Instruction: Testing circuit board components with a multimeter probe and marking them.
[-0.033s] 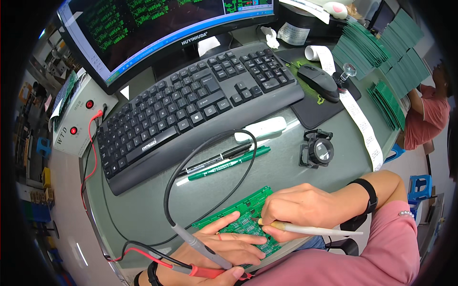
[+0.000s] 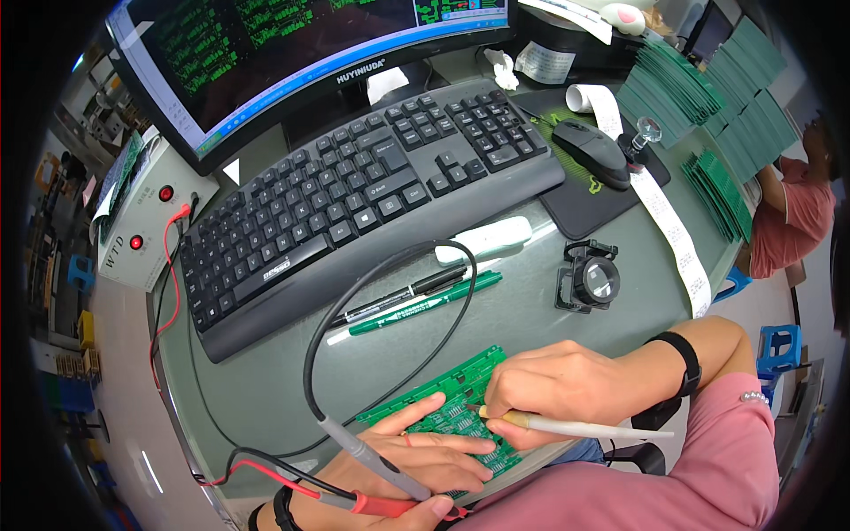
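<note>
A green circuit board [image 2: 454, 414] lies at the table's near edge. My left hand [image 2: 423, 456] rests palm down on it, fingers spread. A grey test probe [image 2: 381, 462] and a red test probe [image 2: 382, 505] lie across this hand and run in beside its thumb, where they appear held; their tips are hard to make out. My right hand [image 2: 553, 389] is closed around a slim pale pen-shaped tool [image 2: 575, 427], its dark narrow tip at the board's surface. What kind of tool it is, I cannot tell.
Beyond the board lie a green marker [image 2: 425, 303], a black pen [image 2: 403, 296], a white case [image 2: 484, 240] and a magnifier [image 2: 589, 279]. A keyboard [image 2: 354, 190], mouse [image 2: 591, 152] and monitor [image 2: 310, 62] stand behind. The black probe cable [image 2: 310, 354] loops over the table. Another person [image 2: 788, 212] sits far right.
</note>
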A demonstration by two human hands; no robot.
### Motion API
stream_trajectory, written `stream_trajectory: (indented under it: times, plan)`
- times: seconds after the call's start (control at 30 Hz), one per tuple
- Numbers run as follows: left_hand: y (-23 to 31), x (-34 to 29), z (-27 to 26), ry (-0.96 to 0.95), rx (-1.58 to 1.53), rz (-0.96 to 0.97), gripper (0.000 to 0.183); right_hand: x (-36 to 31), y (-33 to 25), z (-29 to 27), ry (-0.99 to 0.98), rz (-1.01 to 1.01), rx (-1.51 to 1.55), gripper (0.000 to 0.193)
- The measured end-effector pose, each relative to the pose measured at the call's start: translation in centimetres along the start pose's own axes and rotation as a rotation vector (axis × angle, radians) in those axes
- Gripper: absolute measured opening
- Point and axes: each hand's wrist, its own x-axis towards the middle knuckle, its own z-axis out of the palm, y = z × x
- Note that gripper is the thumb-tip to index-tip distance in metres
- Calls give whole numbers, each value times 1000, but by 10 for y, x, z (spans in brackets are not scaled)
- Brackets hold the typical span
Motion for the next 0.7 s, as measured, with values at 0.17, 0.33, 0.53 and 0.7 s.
stream_trajectory:
  times: [0.17,0.33,0.53,0.7]
  plan:
    - [0,1,1,9,-2,-6,31,1,-4,0,-28,40,-26,25]
    - [-2,0,2,43,-2,9,27,-1,-7,1,-57,48,-67,24]
    - [-4,2,1,40,-28,23,24,0,-11,-2,-97,8,-200,25]
    - [-1,0,2,55,-21,17,25,1,-9,-1,-108,-74,-250,17]
